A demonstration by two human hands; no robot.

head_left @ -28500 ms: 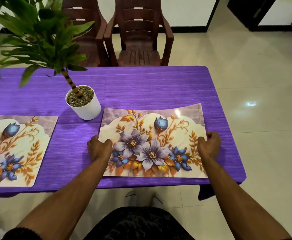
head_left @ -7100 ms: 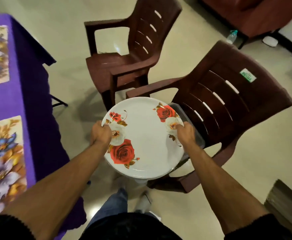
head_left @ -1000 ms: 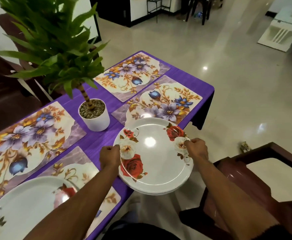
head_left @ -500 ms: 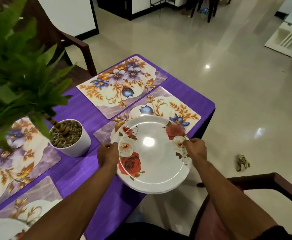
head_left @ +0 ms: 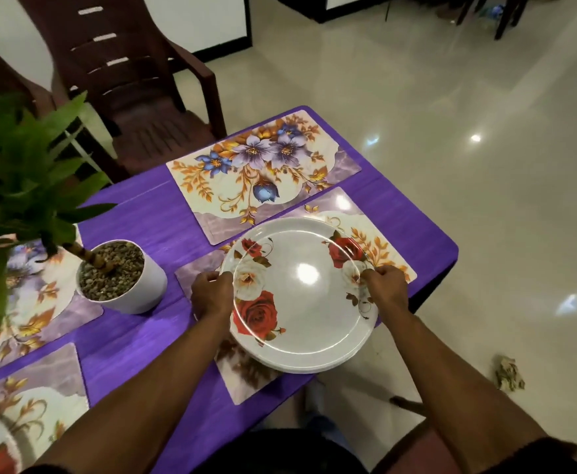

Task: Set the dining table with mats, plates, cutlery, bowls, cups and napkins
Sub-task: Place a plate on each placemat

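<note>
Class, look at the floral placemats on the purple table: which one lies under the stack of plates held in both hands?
The near right mat, at the table's corner beneath the plates; the far mat beside it lies bare.

Two bare forearms reach out from the bottom edge; the left hand [head_left: 212, 297] and right hand [head_left: 384, 289] wear no gloves, rings or watch; a dark sleeve [head_left: 533, 455] is pushed up near the right elbow; a dark top [head_left: 280, 453] shows below; blue trousers [head_left: 321, 424] peek past it.
</note>
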